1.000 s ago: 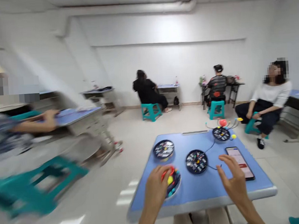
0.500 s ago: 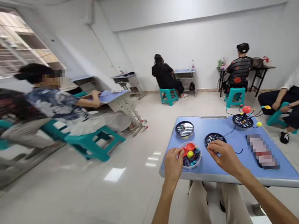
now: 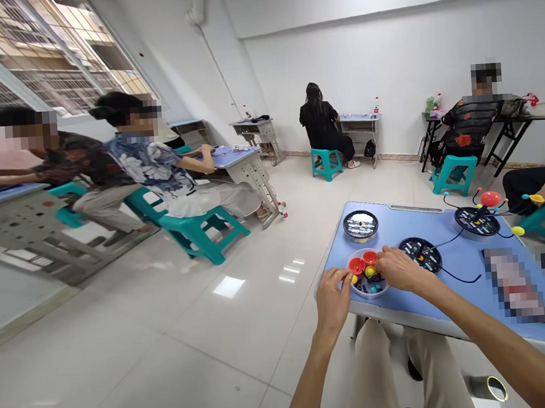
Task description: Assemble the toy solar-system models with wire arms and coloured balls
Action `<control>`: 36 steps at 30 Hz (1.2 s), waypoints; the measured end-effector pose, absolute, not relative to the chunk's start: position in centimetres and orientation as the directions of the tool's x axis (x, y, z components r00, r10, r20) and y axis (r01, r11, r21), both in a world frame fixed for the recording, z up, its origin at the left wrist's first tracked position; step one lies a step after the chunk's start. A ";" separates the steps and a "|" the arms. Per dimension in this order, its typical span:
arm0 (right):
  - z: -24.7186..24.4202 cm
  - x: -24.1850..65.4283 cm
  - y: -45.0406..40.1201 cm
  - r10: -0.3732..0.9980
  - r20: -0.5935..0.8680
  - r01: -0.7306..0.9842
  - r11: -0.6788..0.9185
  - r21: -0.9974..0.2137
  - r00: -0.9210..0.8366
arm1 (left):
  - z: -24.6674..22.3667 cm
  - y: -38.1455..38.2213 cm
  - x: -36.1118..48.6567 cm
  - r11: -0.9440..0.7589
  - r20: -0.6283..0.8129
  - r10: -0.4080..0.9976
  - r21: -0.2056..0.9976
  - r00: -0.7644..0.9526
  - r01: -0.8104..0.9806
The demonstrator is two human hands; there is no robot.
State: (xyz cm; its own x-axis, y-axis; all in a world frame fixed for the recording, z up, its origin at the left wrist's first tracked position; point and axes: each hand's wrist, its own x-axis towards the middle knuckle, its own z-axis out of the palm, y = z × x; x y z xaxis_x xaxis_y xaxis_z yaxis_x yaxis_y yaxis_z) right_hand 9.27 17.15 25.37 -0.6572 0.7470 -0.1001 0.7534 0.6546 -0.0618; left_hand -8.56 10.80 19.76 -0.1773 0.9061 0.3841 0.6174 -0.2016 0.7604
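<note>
At the left rim of a clear round bowl point(image 3: 369, 294), my left hand point(image 3: 334, 299) is closed in a pinch, with a small yellow ball point(image 3: 354, 279) at its fingertips. My right hand point(image 3: 399, 269) reaches over the bowl's right side, fingers pinched together; what they hold, if anything, is hidden. Inside the bowl lie two red half-shells point(image 3: 356, 266), a larger yellow ball point(image 3: 371, 272), blue beads and dark small parts. Just beyond my right hand sits a black printed disc base point(image 3: 421, 257) with thin black rods point(image 3: 462, 278) sticking out from it.
An assembled planet model point(image 3: 477, 221) with a red ball stands at the table's far right. Another round black base point(image 3: 360, 225) is at the far left. A blurred-out flat item point(image 3: 517, 284) lies right. People sit on green stools point(image 3: 205, 233) at other desks.
My right hand has moved left from the disc base to the bowl. My left hand stays by the bowl, and a yellow ball now shows at its fingertips. The view has turned left.
</note>
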 end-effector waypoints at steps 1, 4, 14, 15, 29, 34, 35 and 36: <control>25.6 9.6 17.2 0.749 -0.088 0.754 0.653 -0.069 -0.657 | 19.8 10.8 -8.6 -0.199 0.387 0.905 0.751 -0.176 0.630; 26.1 10.8 17.3 0.782 -0.008 0.766 0.608 -0.211 -0.623 | 20.2 10.8 -8.3 -0.206 0.411 0.900 0.700 -0.150 0.683; 23.9 10.9 15.8 0.869 0.067 0.265 0.222 -0.938 -0.491 | 22.0 11.6 -4.1 -0.174 0.201 0.966 0.970 -0.161 0.169; 24.0 10.5 15.6 0.866 0.067 0.247 0.214 -0.945 -0.495 | 21.9 11.7 -3.9 -0.157 0.181 0.967 0.977 -0.180 0.143; 23.7 10.1 16.4 0.953 0.005 -0.001 0.005 -1.000 -0.302 | 21.5 11.5 -6.0 -0.031 0.321 0.927 0.582 -0.194 0.812; 23.4 10.2 16.0 0.963 -0.017 -0.078 -0.039 -0.996 -0.270 | 20.1 11.7 -3.7 0.006 0.414 0.905 0.211 -0.095 0.977; 23.3 10.2 16.0 0.963 -0.021 -0.089 -0.047 -0.995 -0.269 | 19.9 11.8 -3.4 0.013 0.426 0.899 0.198 -0.098 0.980; 23.3 10.2 16.0 0.963 -0.023 -0.102 -0.052 -0.993 -0.268 | 19.7 12.0 -3.3 0.022 0.435 0.894 0.198 -0.108 0.980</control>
